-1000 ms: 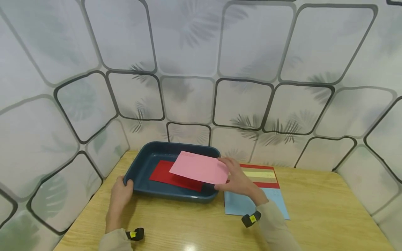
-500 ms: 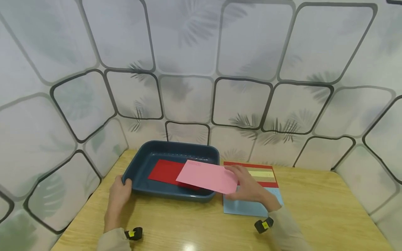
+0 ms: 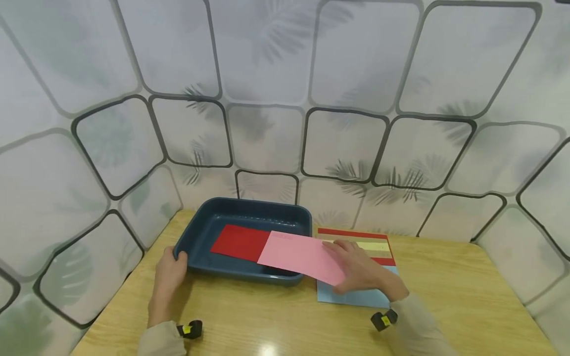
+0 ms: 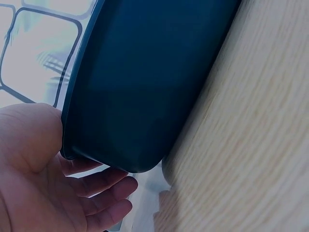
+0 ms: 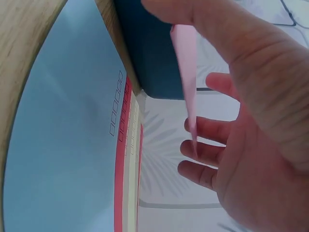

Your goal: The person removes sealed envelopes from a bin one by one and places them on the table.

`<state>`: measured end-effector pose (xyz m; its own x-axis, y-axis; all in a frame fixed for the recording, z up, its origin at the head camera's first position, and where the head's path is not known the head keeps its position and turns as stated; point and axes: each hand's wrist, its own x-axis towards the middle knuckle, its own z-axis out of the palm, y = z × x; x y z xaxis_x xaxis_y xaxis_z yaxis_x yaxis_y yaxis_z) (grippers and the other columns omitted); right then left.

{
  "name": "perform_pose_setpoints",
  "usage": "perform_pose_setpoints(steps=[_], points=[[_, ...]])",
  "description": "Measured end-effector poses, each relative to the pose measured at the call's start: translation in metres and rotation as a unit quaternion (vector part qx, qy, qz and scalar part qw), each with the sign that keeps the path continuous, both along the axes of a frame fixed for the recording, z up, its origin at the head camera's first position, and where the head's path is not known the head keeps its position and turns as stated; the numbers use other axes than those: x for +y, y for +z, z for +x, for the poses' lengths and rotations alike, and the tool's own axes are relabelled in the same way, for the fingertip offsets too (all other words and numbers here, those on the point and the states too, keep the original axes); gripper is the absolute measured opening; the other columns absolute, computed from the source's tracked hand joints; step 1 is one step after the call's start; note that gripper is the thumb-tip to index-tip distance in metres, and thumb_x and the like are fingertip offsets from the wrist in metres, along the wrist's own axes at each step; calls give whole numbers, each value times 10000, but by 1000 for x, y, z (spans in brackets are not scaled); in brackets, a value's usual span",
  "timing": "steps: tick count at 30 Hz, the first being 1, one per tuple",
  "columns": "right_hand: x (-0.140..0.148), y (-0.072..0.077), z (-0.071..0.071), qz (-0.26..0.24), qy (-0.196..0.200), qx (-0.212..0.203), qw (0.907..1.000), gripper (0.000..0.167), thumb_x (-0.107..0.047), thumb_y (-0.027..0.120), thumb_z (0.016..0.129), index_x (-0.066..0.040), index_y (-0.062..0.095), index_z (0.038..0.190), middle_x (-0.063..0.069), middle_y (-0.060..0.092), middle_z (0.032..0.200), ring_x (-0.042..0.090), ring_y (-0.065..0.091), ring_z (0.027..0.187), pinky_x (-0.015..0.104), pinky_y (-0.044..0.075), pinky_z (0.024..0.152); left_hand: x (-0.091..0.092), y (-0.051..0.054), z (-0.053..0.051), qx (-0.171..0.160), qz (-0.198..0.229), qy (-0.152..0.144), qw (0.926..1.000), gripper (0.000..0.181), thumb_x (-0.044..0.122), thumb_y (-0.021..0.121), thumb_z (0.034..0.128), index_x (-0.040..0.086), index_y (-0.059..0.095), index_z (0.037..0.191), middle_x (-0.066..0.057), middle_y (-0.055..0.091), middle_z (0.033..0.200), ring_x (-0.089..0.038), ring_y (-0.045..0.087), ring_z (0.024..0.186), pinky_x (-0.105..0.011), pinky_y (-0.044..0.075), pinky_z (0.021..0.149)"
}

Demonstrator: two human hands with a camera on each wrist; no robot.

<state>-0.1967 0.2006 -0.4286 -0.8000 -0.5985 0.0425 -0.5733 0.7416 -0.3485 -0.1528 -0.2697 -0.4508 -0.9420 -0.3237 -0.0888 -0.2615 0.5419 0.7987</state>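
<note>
My left hand [image 3: 171,269] grips the near left corner of a dark blue plastic tray [image 3: 242,278], thumb over the rim; its fingers show beside the outer wall in the left wrist view. A red envelope [image 3: 240,242] lies on the tray floor. My right hand [image 3: 362,269] holds a pink envelope [image 3: 303,254] by its right end, thumb on the near edge and fingers at the far edge. The pink envelope slants across the tray's right rim and covers part of the red one. Below that hand lies a stack of envelopes, with a light blue envelope [image 5: 67,125] on top.
Behind the blue one, red and yellow envelopes [image 3: 373,245] overlap on the wooden table [image 3: 454,296], right of the tray. A patterned curtain [image 3: 267,138] stands close behind the tray and runs along both sides. Each wrist wears a black strap.
My right hand has moved right and toward me with the pink envelope, which has slid off much of the red one's left part. My left hand stays on the tray corner.
</note>
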Motion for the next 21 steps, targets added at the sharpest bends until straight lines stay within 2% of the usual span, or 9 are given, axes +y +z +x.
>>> perform_pose_setpoints(steps=[9,16,21], points=[[11,-4,12,-473,21,-250,9986,1004,-337,879,645,-137,390,1499,158,386,1406,268,477,1146,469,482,896,0,1,1,-71,-11,-79,9999,570,227,293,1022,-150,259,1448,-402,345,1444,-545,363,1324,-612,350,1046],[27,-10,22,-807,-68,-297,9963,995,-309,877,665,-146,377,1510,123,354,1427,229,479,1178,404,497,905,-1,1,1,-52,-22,-19,10000,569,233,290,1018,-142,269,1445,-402,358,1435,-540,378,1315,-607,352,1042],[47,-8,27,-947,-253,-163,9951,1017,-293,885,653,-157,369,1518,133,344,1424,265,492,1207,425,498,893,-1,1,1,-95,29,-9,10000,576,236,295,1018,-137,256,1456,-396,335,1457,-533,349,1342,-606,329,1070]])
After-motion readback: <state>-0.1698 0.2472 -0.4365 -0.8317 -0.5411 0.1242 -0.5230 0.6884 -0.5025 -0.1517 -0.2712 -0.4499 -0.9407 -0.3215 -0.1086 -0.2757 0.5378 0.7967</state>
